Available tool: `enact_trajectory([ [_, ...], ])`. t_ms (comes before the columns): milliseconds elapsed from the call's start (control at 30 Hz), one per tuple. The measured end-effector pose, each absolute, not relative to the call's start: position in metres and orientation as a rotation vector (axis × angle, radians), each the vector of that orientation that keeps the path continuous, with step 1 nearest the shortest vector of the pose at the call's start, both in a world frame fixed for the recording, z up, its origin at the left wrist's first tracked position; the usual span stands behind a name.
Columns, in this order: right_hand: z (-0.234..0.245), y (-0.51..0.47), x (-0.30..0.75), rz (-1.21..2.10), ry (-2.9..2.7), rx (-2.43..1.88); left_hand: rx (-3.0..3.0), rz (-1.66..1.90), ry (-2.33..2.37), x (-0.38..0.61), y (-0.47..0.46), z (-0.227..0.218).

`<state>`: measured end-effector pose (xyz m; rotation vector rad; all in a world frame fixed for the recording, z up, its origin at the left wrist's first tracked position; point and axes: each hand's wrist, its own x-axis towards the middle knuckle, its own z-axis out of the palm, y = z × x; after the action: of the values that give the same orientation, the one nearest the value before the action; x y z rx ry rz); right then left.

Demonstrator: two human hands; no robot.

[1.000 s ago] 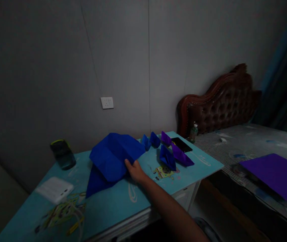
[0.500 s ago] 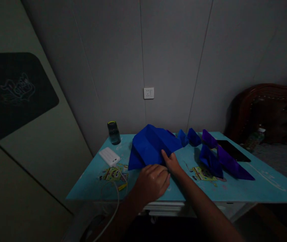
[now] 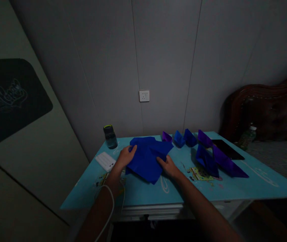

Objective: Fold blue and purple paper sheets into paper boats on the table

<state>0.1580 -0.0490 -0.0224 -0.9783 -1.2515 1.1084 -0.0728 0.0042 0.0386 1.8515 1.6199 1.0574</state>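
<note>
A large sheet of blue paper (image 3: 147, 157), partly folded, lies flat on the light blue table (image 3: 234, 190). My left hand (image 3: 125, 156) rests on its left edge with fingers spread. My right hand (image 3: 168, 166) presses on its right lower edge. Both hands lie on the sheet; neither lifts it. To the right stand several small folded paper boats: a large blue one (image 3: 206, 160), a long purple one (image 3: 227, 163), and smaller blue (image 3: 179, 138) and purple (image 3: 166, 136) ones by the wall.
A dark jar with a yellow-rimmed lid (image 3: 110, 136) stands at the table's back left. A white flat box (image 3: 105, 161) and a white cable (image 3: 109, 208) lie by my left arm. A black phone (image 3: 226, 149) lies right; a padded headboard (image 3: 264, 111) and small bottle (image 3: 246, 136) beyond.
The blue sheet, raised and puffed up before, now lies flattened on the table. My left hand came into view and moved onto its left edge. The camera swung left.
</note>
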Motion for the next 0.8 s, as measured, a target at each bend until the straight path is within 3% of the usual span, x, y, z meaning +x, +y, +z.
enact_trajectory([
  [167, -0.009, -0.06, 0.161, 1.335, -1.307, -0.853, 1.747, 0.918, 1.543, -0.088, 0.004, 0.044],
  [267, -0.001, -0.064, 0.163, 1.403, -1.303, -0.812, 1.786, 1.01, 1.394, -0.087, 0.001, 0.044],
  [467, 0.003, -0.057, 0.163, 1.286, -1.312, -0.904, 1.8, 1.447, 1.421, -0.08, -0.008, 0.039],
  [633, 0.001, -0.046, 0.164, 1.077, -1.263, -1.013, 2.016, 1.432, 1.593, -0.076, -0.002, 0.036],
  [800, -0.004, -0.042, 0.158, 1.256, -1.101, -0.808, 2.058, 1.415, 1.799, -0.079, 0.037, 0.034],
])
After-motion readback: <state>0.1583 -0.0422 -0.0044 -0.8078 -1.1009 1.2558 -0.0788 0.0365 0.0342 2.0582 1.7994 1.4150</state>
